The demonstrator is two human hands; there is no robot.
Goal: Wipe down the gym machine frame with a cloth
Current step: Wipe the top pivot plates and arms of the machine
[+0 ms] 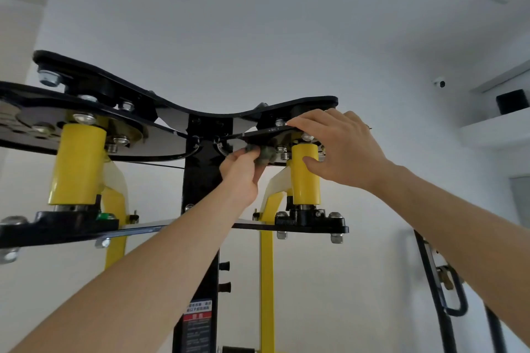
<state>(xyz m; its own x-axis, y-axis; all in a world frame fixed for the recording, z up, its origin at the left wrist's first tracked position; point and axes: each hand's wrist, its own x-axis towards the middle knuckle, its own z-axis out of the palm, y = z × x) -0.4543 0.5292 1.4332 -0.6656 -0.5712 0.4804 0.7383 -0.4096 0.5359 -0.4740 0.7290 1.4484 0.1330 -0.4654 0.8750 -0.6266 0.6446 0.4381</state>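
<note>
The gym machine frame rises in front of me, a black upright with black top plates and yellow pivot cylinders. My left hand is raised and pinches a small grey-green cloth against the underside of the right black plate. My right hand grips that plate's edge, fingers on top and thumb pressed on the right yellow cylinder. Most of the cloth is hidden by my fingers.
A second yellow cylinder and a wide black plate stand at the left. A black crossbar with bolts runs below. A black handle hangs at the right. A shelf and a camera are on the white wall.
</note>
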